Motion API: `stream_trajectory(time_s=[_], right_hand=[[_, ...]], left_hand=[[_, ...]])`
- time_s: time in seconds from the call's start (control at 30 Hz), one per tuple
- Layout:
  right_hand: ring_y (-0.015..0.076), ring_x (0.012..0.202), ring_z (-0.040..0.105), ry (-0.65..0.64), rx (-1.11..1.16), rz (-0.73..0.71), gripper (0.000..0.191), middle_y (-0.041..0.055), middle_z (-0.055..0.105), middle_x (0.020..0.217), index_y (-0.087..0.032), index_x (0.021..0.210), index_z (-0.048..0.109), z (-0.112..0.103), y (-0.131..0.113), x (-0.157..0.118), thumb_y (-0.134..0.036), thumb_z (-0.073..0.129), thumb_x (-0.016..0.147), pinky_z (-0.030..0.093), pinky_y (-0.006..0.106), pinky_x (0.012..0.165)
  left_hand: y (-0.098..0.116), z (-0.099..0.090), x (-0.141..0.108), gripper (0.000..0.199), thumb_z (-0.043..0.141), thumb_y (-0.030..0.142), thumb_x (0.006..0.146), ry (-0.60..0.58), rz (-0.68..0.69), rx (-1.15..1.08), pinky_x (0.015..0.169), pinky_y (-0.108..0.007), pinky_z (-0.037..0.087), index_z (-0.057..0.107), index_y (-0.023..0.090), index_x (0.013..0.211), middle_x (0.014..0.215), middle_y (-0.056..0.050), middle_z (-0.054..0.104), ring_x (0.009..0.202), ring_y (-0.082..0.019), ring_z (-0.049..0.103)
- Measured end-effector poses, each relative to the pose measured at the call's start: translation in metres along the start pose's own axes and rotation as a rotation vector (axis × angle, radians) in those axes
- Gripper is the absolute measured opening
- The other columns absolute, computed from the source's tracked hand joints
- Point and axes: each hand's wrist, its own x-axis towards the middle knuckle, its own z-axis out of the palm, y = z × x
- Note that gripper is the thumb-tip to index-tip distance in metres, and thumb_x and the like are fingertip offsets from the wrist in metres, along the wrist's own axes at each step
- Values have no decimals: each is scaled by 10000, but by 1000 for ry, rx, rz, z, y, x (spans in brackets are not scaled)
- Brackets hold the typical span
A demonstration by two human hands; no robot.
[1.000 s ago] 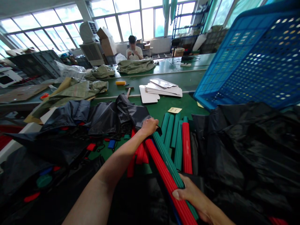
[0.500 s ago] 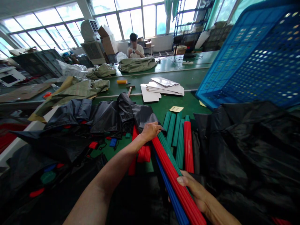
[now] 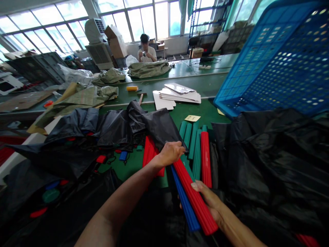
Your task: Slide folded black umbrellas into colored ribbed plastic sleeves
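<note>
Gripping a ribbed red rod (image 3: 193, 195) near its lower end, the person's right hand (image 3: 208, 202) has its fingers (image 3: 203, 192) curled closed around it, and a blue rod (image 3: 185, 212) lies tight against its left side; a sliver of skin beyond the blue rod suggests the hand wraps both. The upper ends of these 2 rods pass under the left hand (image 3: 169, 153), whose fingers (image 3: 178, 148) lie together on the edge of a black nylon cloth (image 3: 154, 125); whether they pinch it cannot be told. Just beyond stand several ribbed green rods (image 3: 196, 154) and 1 red rod (image 3: 206, 159), with more red rods (image 3: 149, 152) left of the left wrist, all on a green workbench (image 3: 205, 118). Heaped black cloth (image 3: 257, 164) covers the bench's right side and hides the rods' neighbours there. A blue perforated plastic crate (image 3: 282, 68) leans tilted at the upper right, cut off by the frame, its contents out of sight. Toward the far edge lie stacked white card sheets (image 3: 180, 96). The lower left sinks into shadow, where small coloured pieces are hard to make out. A co-worker (image 3: 146, 48) sits far off, by the windows.
</note>
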Motion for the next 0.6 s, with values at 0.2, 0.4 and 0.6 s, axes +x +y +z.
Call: stream_trajectory(time_s=[0.2, 0.4, 0.6], right_hand=[[283, 693, 700, 49, -51, -71, 496, 100, 727, 804, -166, 1106, 546, 1, -2, 7, -302, 732, 667, 539, 471, 700], [290, 794, 698, -78, 47, 35, 504, 156, 728, 859, -88, 1019, 633, -10, -11, 7, -471, 664, 693, 530, 431, 786], [285, 840, 692, -120, 43, -4, 497, 154, 727, 889, -91, 1016, 651, -10, -24, 12, -505, 593, 748, 519, 425, 826]], left_hand=[[7, -9, 12, 198, 522, 236, 873, -112, 119, -220, 749, -205, 453, 716, 237, 912, 861, -10, 627, 820, -124, 595], [5, -11, -20, 225, 454, 200, 873, 79, -64, -175, 801, -263, 435, 669, 201, 940, 888, -37, 611, 851, -155, 563], [10, 23, -49, 221, 503, 171, 795, 299, -504, -67, 808, -335, 434, 549, 166, 1011, 944, -73, 582, 895, -211, 539]])
